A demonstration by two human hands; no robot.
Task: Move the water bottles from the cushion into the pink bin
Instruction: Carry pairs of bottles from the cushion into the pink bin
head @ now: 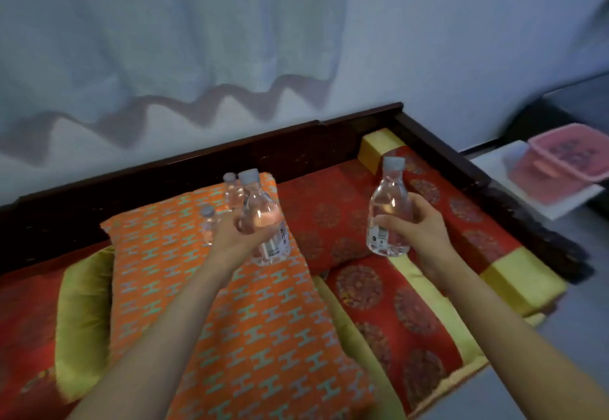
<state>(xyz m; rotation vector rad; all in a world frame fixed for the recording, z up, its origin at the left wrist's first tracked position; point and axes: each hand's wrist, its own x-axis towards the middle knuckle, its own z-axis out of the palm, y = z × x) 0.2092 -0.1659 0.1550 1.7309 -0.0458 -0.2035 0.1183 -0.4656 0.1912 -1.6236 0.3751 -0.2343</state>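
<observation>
Left hand grips a clear plastic bottle; right hand grips a second bottle. A third bottle and a fourth bottle, both capped, stand at the patterned orange cushion's far edge. The rectangular pink bin sits well apart, right.

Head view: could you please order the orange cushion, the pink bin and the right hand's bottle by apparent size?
1. orange cushion
2. pink bin, farther off, cut by the frame
3. bottle in the right hand, nearer; ranks 2 and 3 unsure
</observation>
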